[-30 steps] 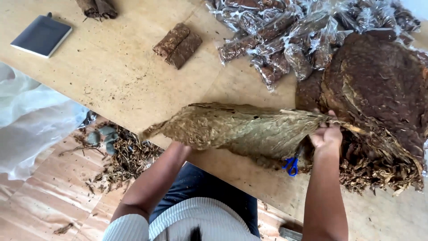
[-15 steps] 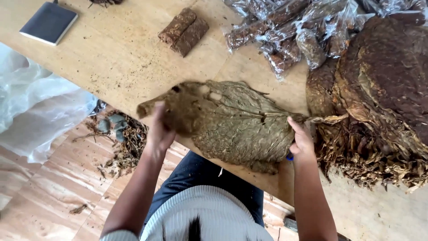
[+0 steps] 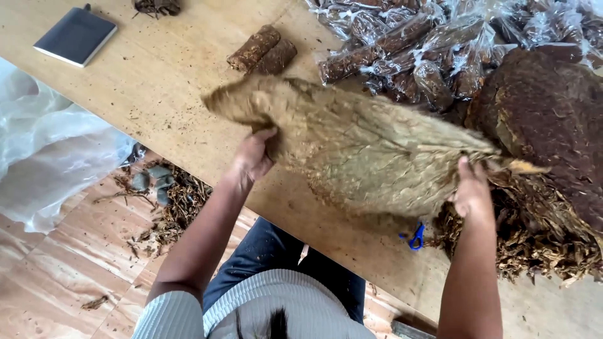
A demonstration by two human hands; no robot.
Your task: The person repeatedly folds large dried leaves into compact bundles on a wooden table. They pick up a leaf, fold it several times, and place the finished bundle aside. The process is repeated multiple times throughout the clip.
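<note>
Spread wider than half a second ago, large dried tan-brown tobacco leaf [image 3: 370, 144] now stretches flat above light wooden table [image 3: 144, 81]. Left hand [image 3: 254, 157] fingers pinch its left edge; right hand [image 3: 472, 191] fingers grip stem end beside dark brown leaf pile [image 3: 546, 119].
</note>
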